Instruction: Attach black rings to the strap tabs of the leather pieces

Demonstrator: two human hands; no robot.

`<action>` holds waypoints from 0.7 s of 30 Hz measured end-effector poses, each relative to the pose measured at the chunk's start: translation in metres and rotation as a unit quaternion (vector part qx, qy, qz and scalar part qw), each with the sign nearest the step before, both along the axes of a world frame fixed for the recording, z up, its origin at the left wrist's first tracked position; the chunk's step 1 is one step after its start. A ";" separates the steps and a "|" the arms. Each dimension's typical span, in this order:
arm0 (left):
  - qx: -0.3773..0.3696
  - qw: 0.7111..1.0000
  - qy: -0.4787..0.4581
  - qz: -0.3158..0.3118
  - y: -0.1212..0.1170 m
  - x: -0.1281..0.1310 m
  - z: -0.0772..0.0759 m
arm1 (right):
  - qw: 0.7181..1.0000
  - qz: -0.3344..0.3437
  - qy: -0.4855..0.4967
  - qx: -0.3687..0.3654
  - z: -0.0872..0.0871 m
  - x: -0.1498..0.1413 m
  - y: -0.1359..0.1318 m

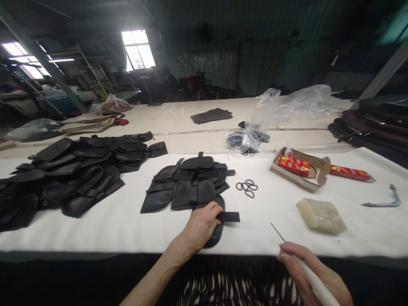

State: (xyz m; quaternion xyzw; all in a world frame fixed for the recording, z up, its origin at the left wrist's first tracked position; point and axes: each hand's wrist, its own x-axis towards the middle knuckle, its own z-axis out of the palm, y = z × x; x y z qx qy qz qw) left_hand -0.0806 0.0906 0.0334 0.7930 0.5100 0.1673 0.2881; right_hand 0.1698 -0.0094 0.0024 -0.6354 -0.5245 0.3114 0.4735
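My left hand (202, 225) lies on an oval black leather piece (217, 235), its fingers gripping the piece where a short black strap (228, 217) sticks out to the right. My right hand (306, 267) is shut around a white-handled awl (314, 282), whose thin steel point (276, 233) aims up and left over the white table. A stack of black leather pieces with straps (188, 182) sits just above my left hand. Several black rubber rings (246, 188) lie to the right of that stack.
A cracked block of pale wax (321, 216) lies above my right hand, and a bent metal tool (382, 199) lies further right. A cardboard box (299, 168) and a red packet (349, 172) stand beyond. A large heap of black leather pieces (63, 174) covers the left. Plastic bags (287, 110) lie on the far table.
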 end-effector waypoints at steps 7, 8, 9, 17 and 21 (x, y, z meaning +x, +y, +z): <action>-0.044 0.992 -0.091 0.073 0.011 0.009 0.007 | 0.965 0.047 -0.240 0.094 0.012 -0.022 0.063; -0.057 0.988 -0.107 0.091 0.009 0.013 0.007 | 0.958 0.043 -0.266 0.100 0.009 -0.021 0.073; -0.073 0.984 -0.124 0.108 0.007 0.017 0.007 | 0.951 0.039 -0.288 0.105 0.006 -0.021 0.083; -0.177 0.941 -0.230 0.173 -0.006 0.047 -0.008 | 0.891 0.100 -0.425 0.124 0.001 -0.039 0.126; -0.165 0.937 -0.254 0.176 -0.009 0.048 -0.015 | 0.881 0.132 -0.438 0.123 0.000 -0.040 0.128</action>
